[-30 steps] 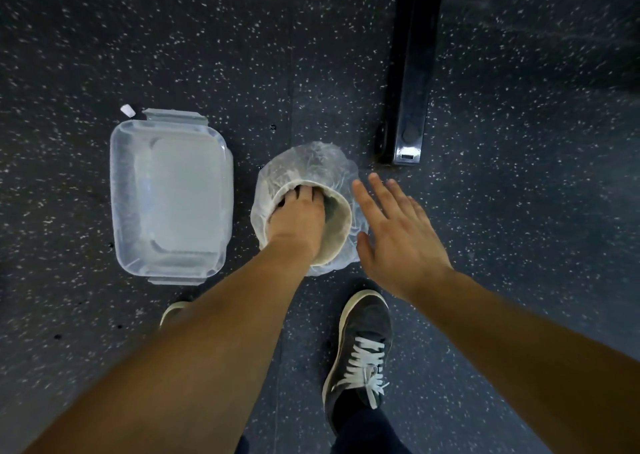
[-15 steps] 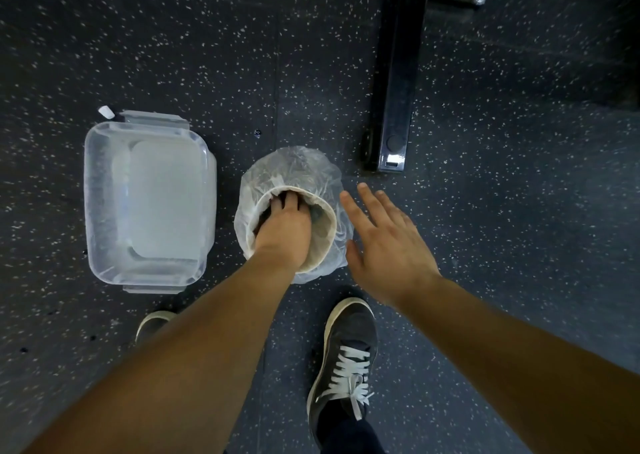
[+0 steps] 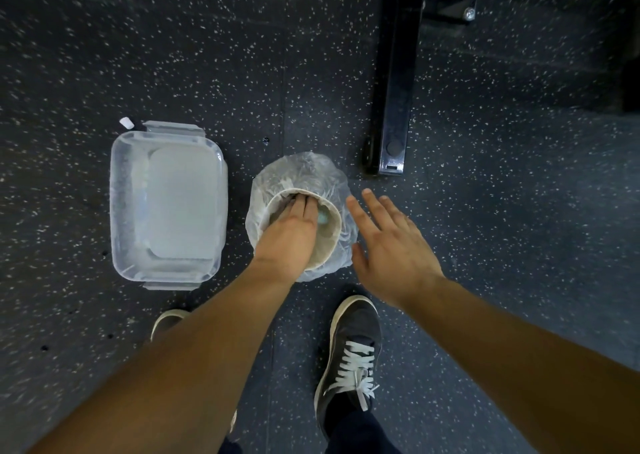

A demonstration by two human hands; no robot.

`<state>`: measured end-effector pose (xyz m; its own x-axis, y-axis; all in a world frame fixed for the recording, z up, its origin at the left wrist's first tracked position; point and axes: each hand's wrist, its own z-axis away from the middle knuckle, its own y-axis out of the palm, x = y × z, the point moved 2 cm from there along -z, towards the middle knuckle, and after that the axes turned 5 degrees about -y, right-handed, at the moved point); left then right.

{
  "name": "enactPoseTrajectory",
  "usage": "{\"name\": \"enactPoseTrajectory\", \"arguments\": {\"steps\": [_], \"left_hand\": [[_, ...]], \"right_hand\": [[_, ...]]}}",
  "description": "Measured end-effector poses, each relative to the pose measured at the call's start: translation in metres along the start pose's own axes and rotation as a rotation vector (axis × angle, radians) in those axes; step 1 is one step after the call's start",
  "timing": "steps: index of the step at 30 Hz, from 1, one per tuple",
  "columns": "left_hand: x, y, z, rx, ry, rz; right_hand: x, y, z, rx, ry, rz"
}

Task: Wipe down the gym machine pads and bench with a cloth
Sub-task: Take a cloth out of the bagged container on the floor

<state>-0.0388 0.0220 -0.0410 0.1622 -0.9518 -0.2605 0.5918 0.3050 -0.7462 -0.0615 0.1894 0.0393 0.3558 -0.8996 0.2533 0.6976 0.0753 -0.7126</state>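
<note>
Person's bent over a round tub (image 3: pixel 330 242) wrapped in a crinkly clear plastic bag (image 3: pixel 304 169), sitting on the speckled floor (image 3: pixel 502 211). Left hand (image 3: pixel 289 235) is reaching down inside it, fingertips hidden, so can't tell if it's grabbing anything. There's a pale bluish bit (image 3: pixel 323 215) just right of those fingers, maybe the cloth, hard to say. Right hand (image 3: pixel 391 249) hovers just right of the tub, fingers spread, holding nothing. Clear plastic container (image 3: pixel 168 204) sits left of the reaching hand, black machine leg (image 3: pixel 394 107) beyond.
</note>
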Motion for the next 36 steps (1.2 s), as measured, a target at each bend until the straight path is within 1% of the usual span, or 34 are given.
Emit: {"name": "enactPoseTrajectory", "arguments": {"steps": [5, 7, 9, 12, 14, 19, 22, 24, 28, 32, 36], "left_hand": [[0.009, -0.034, 0.04, -0.038, 0.058, 0.047], [0.012, -0.061, 0.056, -0.076, 0.078, 0.079], [0.015, -0.093, 0.073, -0.136, 0.096, 0.105], [0.022, -0.144, 0.1, -0.271, 0.127, 0.073], [0.027, -0.18, 0.119, -0.31, 0.125, 0.086], [0.033, -0.294, 0.174, -0.44, 0.128, 0.095], [0.036, -0.377, 0.213, -0.511, 0.051, 0.201], [0.036, -0.433, 0.244, -0.576, 0.033, 0.25], [0.027, -0.548, 0.308, -0.735, 0.089, 0.261], [0.012, -0.661, 0.371, -0.898, 0.189, 0.298], [-0.009, -0.752, 0.437, -1.042, 0.265, 0.27]], "right_hand": [[0.012, -0.019, 0.018, -0.044, 0.027, 0.016], [0.019, -0.037, 0.027, -0.088, 0.039, 0.028], [0.027, -0.058, 0.037, -0.123, 0.054, 0.039], [0.048, -0.099, 0.054, -0.184, 0.064, 0.04], [0.064, -0.132, 0.067, -0.206, 0.066, 0.054], [0.117, -0.233, 0.108, -0.354, 0.06, 0.047], [0.152, -0.304, 0.143, -0.453, 0.035, 0.048], [0.175, -0.352, 0.171, -0.512, 0.031, 0.058], [0.223, -0.453, 0.228, -0.652, 0.025, 0.075], [0.271, -0.555, 0.286, -0.809, -0.002, 0.093], [0.316, -0.642, 0.347, -0.935, -0.012, 0.115]]}}
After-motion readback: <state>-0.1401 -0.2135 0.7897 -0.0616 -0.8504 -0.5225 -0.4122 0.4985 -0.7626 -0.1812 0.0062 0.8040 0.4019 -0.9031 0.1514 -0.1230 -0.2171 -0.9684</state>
